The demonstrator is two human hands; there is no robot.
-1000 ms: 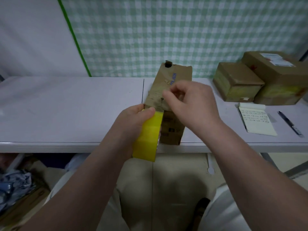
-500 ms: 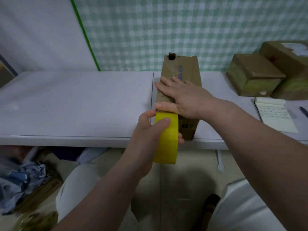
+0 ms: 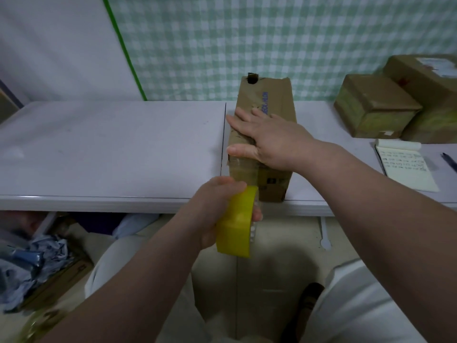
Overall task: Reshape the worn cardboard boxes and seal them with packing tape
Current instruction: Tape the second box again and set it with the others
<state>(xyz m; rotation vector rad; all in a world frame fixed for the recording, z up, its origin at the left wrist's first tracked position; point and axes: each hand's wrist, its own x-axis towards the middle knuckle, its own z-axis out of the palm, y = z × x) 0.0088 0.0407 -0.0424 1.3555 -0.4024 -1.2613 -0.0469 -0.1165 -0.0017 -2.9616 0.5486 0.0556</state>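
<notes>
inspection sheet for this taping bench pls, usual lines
surface: white table, two tops meeting at a seam
job's things: long cardboard box lies flat, near end at the front edge; clear tape runs from its top to the yellow tape dispenser; smaller box and larger box at right rear
clutter: open notebook, pen beside it
hands: left hand grips the dispenser off the table's front edge; right hand presses flat on the long box, fingers straight
cables: nothing seen
surroundings: green checked curtain behind; crumpled material on the floor at left
</notes>
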